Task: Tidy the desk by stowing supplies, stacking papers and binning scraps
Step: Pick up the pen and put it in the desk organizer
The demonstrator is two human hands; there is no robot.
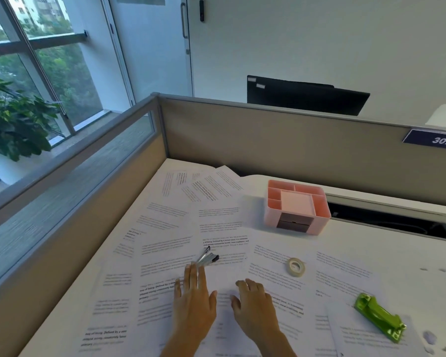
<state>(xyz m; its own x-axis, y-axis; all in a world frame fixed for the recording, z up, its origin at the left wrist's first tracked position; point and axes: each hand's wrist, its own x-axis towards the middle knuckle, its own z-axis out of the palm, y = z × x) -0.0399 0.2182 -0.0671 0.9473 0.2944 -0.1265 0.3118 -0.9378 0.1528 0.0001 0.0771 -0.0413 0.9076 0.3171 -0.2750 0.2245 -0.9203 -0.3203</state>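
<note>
Both forearms are cut off by the bottom edge. The left hand (pixel 193 300) lies on the spread papers (pixel 165 243), fingers straight, tips at the pens (pixel 207 257); whether they touch is unclear. The right hand (pixel 255 302) rests beside it, fingers loosely bent, gripping nothing. A green punch (pixel 380 316) and blurred scraps (pixel 429 337) lie near the right edge. Farther off are the tape roll (pixel 296 266), then the pink organiser (pixel 296 206).

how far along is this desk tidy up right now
Done: nothing visibly; papers lie spread over the desk and the pink organizer looks empty of supplies. In hand: the left hand reaches straight-fingered to the pens; the right hand rests on a sheet. Left: stowing the pens, tape roll and green tool, stacking the papers, binning the scraps at the right edge.
</note>
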